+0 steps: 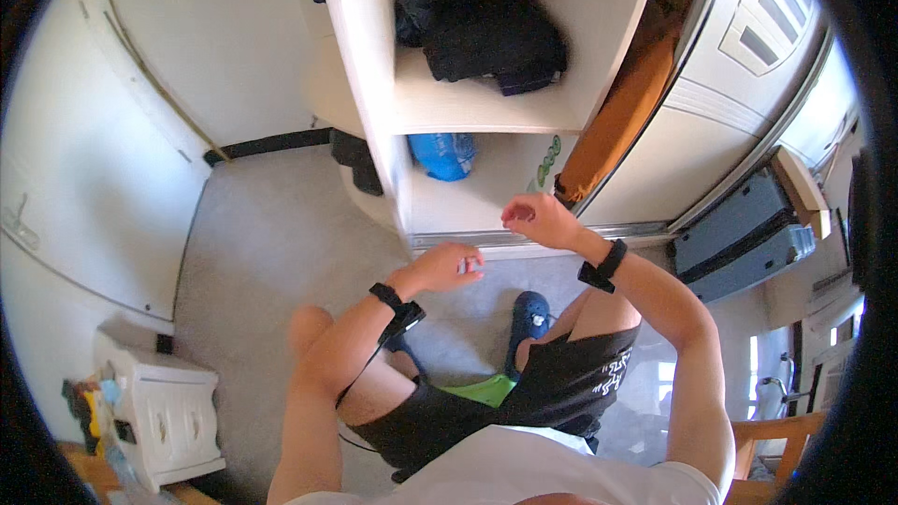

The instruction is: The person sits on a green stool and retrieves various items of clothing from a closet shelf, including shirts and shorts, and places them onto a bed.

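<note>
My left hand (443,267) hangs in front of the wardrobe's bottom rail, with its fingers loosely bent and a gap beside the thumb. Nothing shows in it. Higher and to the right, my right hand (541,219) is curled in front of the lower compartment, its palm partly visible and no object seen in it. Each wrist wears a black band with a small device. Before me stands an open wardrobe (484,112). A pile of dark clothes (494,28) lies on its upper shelf, and a blue plastic bag (443,156) sits in the lower compartment.
An orange-brown garment or cloth (621,119) hangs beside a sliding door (729,91) on the right. Dark grey storage boxes (736,238) stand beyond it. A white bedside cabinet (172,414) is at lower left, below a white door (105,175). Something green (484,390) shows between my legs.
</note>
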The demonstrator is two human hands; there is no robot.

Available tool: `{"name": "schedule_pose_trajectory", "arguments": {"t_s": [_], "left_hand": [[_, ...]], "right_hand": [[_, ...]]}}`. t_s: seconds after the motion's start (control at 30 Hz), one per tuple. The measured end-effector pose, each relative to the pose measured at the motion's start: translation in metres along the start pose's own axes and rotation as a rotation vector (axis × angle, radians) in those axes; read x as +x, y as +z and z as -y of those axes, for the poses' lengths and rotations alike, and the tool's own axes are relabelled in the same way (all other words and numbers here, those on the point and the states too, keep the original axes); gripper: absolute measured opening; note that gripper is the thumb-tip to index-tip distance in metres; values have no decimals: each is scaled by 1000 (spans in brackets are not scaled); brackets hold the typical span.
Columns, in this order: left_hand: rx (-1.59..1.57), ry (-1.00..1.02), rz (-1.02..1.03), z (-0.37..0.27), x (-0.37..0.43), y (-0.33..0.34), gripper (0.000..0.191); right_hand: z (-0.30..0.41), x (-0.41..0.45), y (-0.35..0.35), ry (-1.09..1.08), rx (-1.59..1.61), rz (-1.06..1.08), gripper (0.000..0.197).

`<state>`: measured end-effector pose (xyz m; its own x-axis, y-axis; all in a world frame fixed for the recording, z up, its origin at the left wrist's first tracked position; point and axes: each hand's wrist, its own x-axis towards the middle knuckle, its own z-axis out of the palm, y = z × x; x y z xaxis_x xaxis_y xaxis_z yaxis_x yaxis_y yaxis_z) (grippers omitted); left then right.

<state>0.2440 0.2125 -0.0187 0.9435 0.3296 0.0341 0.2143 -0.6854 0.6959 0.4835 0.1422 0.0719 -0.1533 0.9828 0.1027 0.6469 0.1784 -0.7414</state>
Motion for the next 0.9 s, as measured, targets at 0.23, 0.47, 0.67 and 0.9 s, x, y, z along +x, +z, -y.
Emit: {"name": "schedule_pose_trajectory", "arguments": {"t_s": [0.23, 0.47, 0.67, 0.9], "left_hand": [[144, 15, -17, 14, 22, -29, 18], [39, 6, -93, 18, 34, -24, 19], [-475, -39, -198, 16, 35, -46, 27], [-647, -73, -620, 32, 30, -76, 34]], "right_hand": [[29, 139, -57, -249, -383, -498, 30], [28, 241, -62, -446, -1038, -505, 58], [8, 241, -70, -304, -755, -587, 31], [43, 160, -36, -371, -322, -637, 24]]}}
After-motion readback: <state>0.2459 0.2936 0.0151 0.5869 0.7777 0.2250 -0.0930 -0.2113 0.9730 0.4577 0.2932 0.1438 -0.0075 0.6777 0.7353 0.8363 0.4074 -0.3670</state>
